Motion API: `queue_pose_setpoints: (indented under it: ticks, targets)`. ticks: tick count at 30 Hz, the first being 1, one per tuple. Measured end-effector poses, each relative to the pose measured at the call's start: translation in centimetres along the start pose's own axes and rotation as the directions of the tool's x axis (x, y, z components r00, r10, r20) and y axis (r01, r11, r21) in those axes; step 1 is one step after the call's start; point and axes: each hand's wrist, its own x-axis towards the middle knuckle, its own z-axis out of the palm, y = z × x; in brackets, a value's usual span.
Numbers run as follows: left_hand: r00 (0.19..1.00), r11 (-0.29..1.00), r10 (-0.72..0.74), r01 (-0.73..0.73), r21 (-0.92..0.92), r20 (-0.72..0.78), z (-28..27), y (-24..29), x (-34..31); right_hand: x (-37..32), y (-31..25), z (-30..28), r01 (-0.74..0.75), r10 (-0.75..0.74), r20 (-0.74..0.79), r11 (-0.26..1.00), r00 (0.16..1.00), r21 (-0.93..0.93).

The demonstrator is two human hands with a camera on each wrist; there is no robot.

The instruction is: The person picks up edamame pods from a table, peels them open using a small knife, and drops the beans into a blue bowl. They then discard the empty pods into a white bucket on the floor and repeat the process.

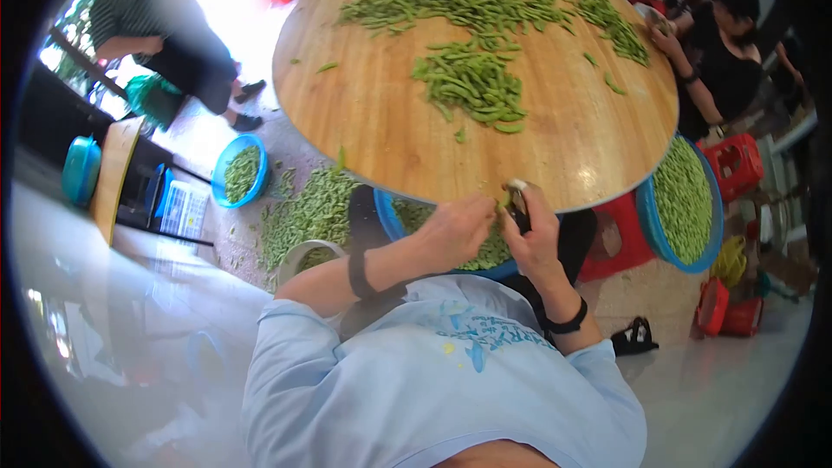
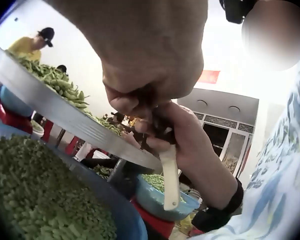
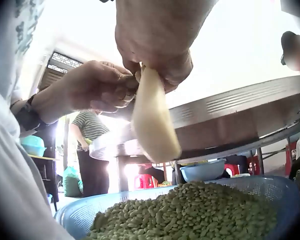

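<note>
The 2 hands meet just beside the near edge of a round table [image 1: 572, 139], above a blue basin [image 3: 80, 210] whose plastic wall is pierced with small holes. The right hand [image 1: 533, 238] is curled round a tool with a smooth, cream-coloured handle [image 2: 170, 182]; the handle is long, slightly flared and rounded at the end, with a small hole there, and it hangs below the fist. A dark part [image 1: 520, 212] shows against the palm, but its shape is too hidden to name. The left hand [image 1: 455, 230] has its fingers bent inward and its fingertips pinched together close to the right thumb, at a small green piece [image 1: 502, 198]; how much of that piece lies between the fingers cannot be told. The table's top is glossy, wood-grained and pale brown, its rim ribbed metal. On it lies a loose, tangled heap of green pods [image 1: 472, 87], slim, curved and bumpy, with a few strays apart from it. The basin holds a mound of small, rounded, matt green beans [image 3: 190, 212]. More such green pieces fill a blue basin on the right [image 1: 719, 234] and spread in a heap on the floor [image 1: 308, 212] at the left, near a smaller blue bowl [image 1: 221, 169].
</note>
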Motion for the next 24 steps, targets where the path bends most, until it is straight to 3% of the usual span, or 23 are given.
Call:
queue_pose_setpoints:
  ticks: [1,2,3,5,8,10,11,15,16,18,20,22,24]
  targets:
    - [1.0,0.999,0.015,-0.015,-0.032,-0.001,0.2,-0.1,-0.2,-0.1,0.1,-0.1,0.113,-0.113,0.004,0.991,0.994,-0.078]
    - [1.0,0.998,0.031,-0.031,-0.063,-0.002,0.2,-0.2,-0.4,-0.2,0.2,-0.4,-0.016,0.017,0.08,1.0,0.997,-0.011]
    - [1.0,0.999,0.018,-0.019,-0.036,-0.022,0.1,-0.3,-0.6,-0.1,0.4,-0.7,0.004,-0.006,0.117,1.0,0.993,0.015]
    - [1.0,0.988,-0.009,0.007,-0.153,-0.013,0.1,-0.3,-0.8,0.0,0.6,-0.7,0.036,-0.044,0.166,0.998,0.985,0.054]
    - [1.0,0.981,0.011,-0.007,-0.193,0.019,0.0,0.2,-1.0,-0.5,0.8,-0.5,0.107,-0.109,0.137,0.994,0.985,0.018]
    - [1.0,0.98,0.001,-0.002,-0.197,-0.002,0.2,0.6,-1.1,-0.6,0.9,-0.3,0.061,-0.055,0.133,0.997,0.99,-0.046]
    - [0.999,0.978,-0.035,0.038,-0.207,0.015,0.4,0.9,-1.3,-0.7,1.0,-0.3,0.0,-0.001,0.122,1.0,0.992,0.007]
    - [0.995,0.984,-0.094,0.086,-0.159,-0.043,0.6,0.6,-1.6,-0.7,1.1,-0.4,-0.002,0.002,0.127,1.0,0.992,0.0]
    - [0.989,0.986,-0.122,0.111,-0.123,-0.08,0.7,0.2,-1.6,-0.7,0.5,-0.3,0.014,-0.015,0.141,1.0,0.99,0.006]
    - [0.986,0.983,-0.138,0.124,-0.136,-0.096,0.9,-0.5,-1.7,-1.1,-0.7,0.2,0.196,-0.173,0.142,0.966,0.975,-0.167]
    - [0.984,0.977,-0.155,0.14,-0.162,-0.088,1.2,-0.9,-2.2,-1.5,-1.0,0.9,0.208,-0.184,0.157,0.966,0.97,-0.152]
    - [0.981,0.971,-0.184,0.17,-0.17,-0.066,1.7,-1.0,-2.4,-1.6,-1.1,1.4,0.313,-0.294,0.13,0.935,0.947,-0.168]
    - [0.98,0.969,-0.2,0.196,-0.149,-0.013,1.9,-1.6,-2.5,-1.5,-0.8,1.1,0.28,-0.253,0.145,0.936,0.957,-0.212]
